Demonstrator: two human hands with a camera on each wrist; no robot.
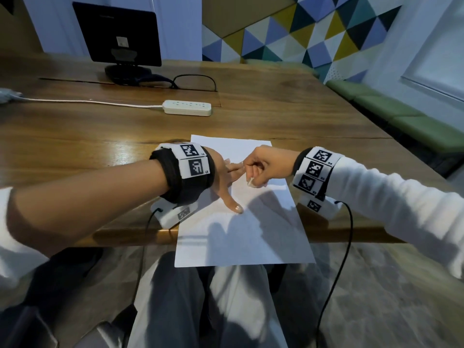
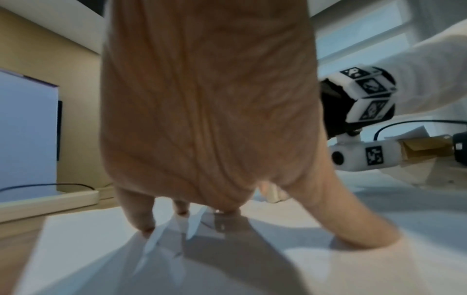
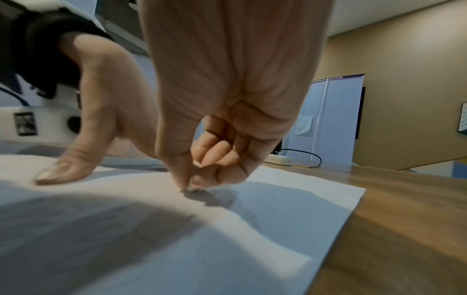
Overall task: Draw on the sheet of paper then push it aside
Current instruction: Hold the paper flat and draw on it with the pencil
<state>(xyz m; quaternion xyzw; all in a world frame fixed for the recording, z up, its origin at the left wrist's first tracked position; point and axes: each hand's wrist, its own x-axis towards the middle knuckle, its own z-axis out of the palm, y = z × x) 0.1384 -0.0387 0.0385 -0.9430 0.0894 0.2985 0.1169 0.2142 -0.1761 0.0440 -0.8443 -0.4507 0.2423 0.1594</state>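
An office or meeting room is suggested. A long wooden table point(image 1: 276, 109) is seen, with a dark monitor point(image 1: 118, 33) on a stand at its far side and a white power strip point(image 1: 187, 107) with its cord laid across the top. The wall behind is clad in triangular panels point(image 1: 301, 33) of blue, yellow, teal and white, and a green upholstered bench point(image 1: 401, 116) runs beside the table.
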